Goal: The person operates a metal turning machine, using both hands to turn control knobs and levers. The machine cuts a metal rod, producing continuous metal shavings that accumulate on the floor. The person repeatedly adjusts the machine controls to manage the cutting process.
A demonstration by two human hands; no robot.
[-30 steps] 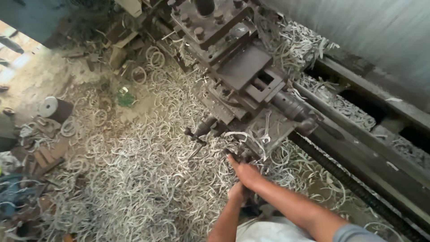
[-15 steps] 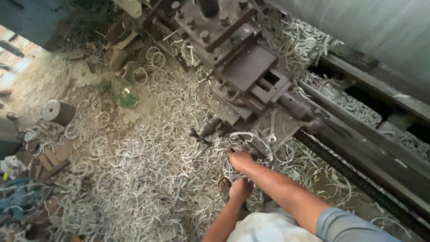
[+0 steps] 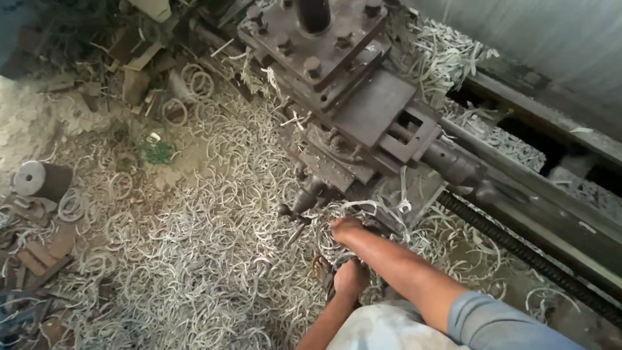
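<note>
My right hand (image 3: pixel 346 228) is closed in a fist against the front of a dark iron lathe carriage (image 3: pixel 363 110). It grips the rim of a handwheel (image 3: pixel 355 206) that is half buried in swarf. My forearm runs back to a blue sleeve (image 3: pixel 492 324) at the lower right. A small lever handle (image 3: pixel 304 198) sticks out of the carriage just left of the hand. Below the hand, my sandalled foot (image 3: pixel 342 279) stands in the shavings. My left hand is out of the picture.
Curled metal shavings (image 3: pixel 194 259) cover the floor. The lathe bed and a threaded lead screw (image 3: pixel 518 249) run off to the right. A short metal cylinder (image 3: pixel 32 178), loose rings (image 3: pixel 194 83) and scrap pieces lie at the left.
My right hand stays on the handwheel while the forearm drops lower in the picture. The view has shifted a little, and my foot and sleeve show more.
</note>
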